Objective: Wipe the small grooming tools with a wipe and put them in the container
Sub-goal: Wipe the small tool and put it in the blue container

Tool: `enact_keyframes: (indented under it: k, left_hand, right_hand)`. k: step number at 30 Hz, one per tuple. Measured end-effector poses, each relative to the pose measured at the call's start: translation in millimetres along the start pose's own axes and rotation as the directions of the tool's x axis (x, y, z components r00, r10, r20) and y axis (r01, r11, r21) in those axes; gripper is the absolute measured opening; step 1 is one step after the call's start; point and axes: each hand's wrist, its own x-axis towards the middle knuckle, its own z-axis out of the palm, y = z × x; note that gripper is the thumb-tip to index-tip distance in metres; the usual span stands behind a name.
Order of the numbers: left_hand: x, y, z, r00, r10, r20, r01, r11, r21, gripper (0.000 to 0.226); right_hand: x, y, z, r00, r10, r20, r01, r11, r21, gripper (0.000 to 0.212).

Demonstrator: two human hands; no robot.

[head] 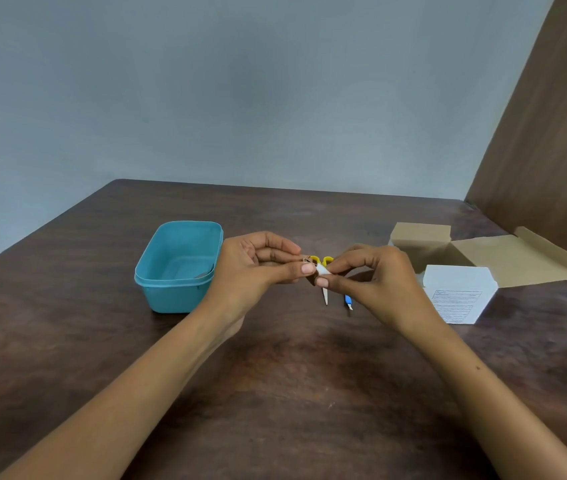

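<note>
From my head view, my left hand (pixel 258 268) pinches a small metal tool (pixel 307 260) between thumb and fingers, just right of the teal container (pixel 157 271) on the desk (pixel 275 375). My right hand (pixel 375 275) pinches a folded white wipe (pixel 322 270) against that tool, the 2 hands meeting fingertip to fingertip. Behind them, right of the container, lie yellow-handled scissors (pixel 325 260), with a pale stick (pixel 325 296) and a blue-handled tool (pixel 348 301) nearer me. A grey item (pixel 202 274) rests inside the container. Farther right sit a white box (pixel 459 292) and an opened cardboard box (pixel 504 258).
</note>
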Motion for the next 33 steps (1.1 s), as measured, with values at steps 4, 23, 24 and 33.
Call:
enact_keyframes:
  k: [4,23,24,33]
  left_hand:
    - [0,1,-1,1.0,-0.005,-0.007,0.005,1.0,-0.005,0.021]
    - [1,5,-1,0.998,-0.005,-0.068,0.0,0.998,-0.065,0.021]
    - [0,4,-1,0.997,-0.007,-0.075,0.002,0.997,-0.072,0.02]
    - [-7,-10,13,0.973,-0.191,-0.133,0.153,0.955,-0.255,0.03]
  right_hand:
    - [0,-1,-3,1.0,0.019,0.0,-0.019,1.0,-0.015,0.011]
    - [0,-6,-2,0.999,0.043,-0.023,-0.041,0.998,0.05,0.01]
    - [-1,-7,-2,0.998,0.038,-0.041,-0.036,0.998,0.052,0.008]
    - [-7,-11,4,0.963,-0.03,-0.267,0.049,0.997,0.066,0.018]
